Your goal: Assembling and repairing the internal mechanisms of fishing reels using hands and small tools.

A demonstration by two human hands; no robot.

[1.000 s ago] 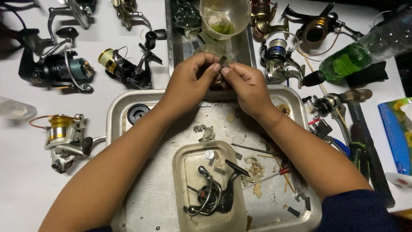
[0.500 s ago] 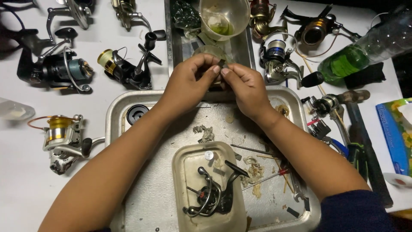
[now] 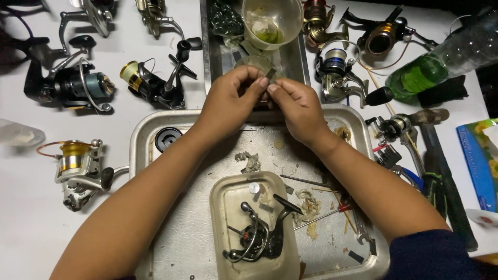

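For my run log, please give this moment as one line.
left hand: pinching small metal part | right hand: pinching same part | below: metal tray | nearby: fishing reels

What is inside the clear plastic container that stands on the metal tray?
The clear plastic container on the metal tray holds a dark reel frame with bail wire and a small round silver part. What lies beneath the frame is covered.

Dull scratched metal tray [image 3: 155, 129] (grimy), cloudy plastic tub [image 3: 220, 207].
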